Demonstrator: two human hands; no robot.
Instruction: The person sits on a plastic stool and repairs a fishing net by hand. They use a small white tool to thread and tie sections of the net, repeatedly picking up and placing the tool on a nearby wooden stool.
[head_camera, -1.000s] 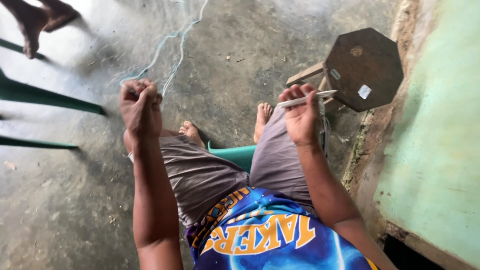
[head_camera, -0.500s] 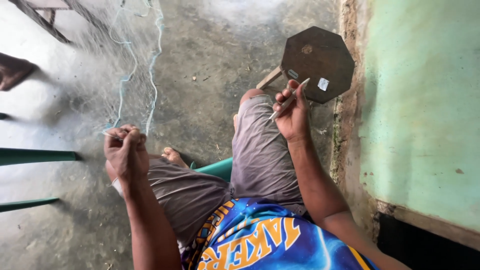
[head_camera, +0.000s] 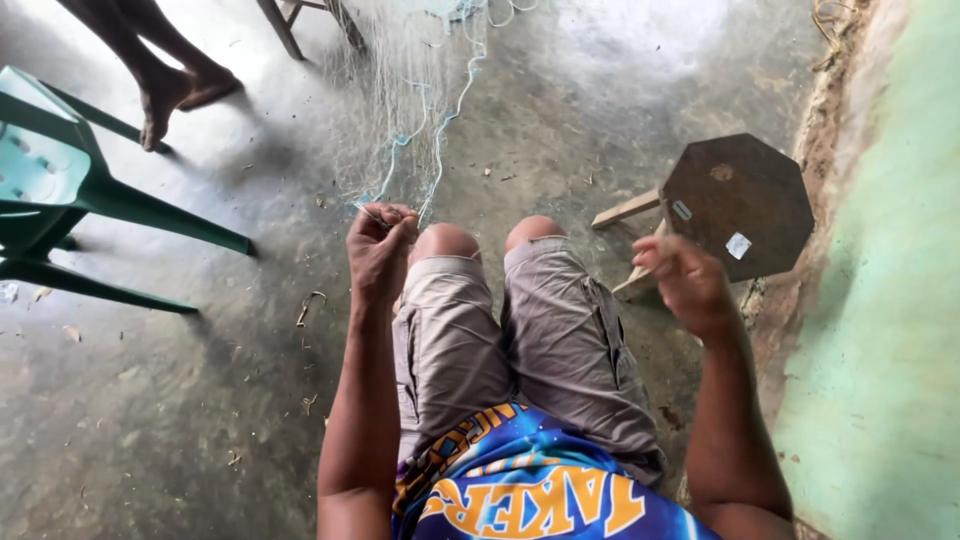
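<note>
Left hand (head_camera: 382, 245) raised at frame centre, clenched on fishing net (head_camera: 410, 110) running to upper centre; right hand (head_camera: 688, 282) lifted centre-right, fingers loosely curled, empty, near octagonal stool (head_camera: 740, 205).

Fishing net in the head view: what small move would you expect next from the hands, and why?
Probably the right hand comes back across toward the left hand. The left hand is closed on the edge of the fishing net, pulled up above the knee, while the right hand hangs apart near the octagonal stool. Whether the right hand holds a tool cannot be told.
</note>
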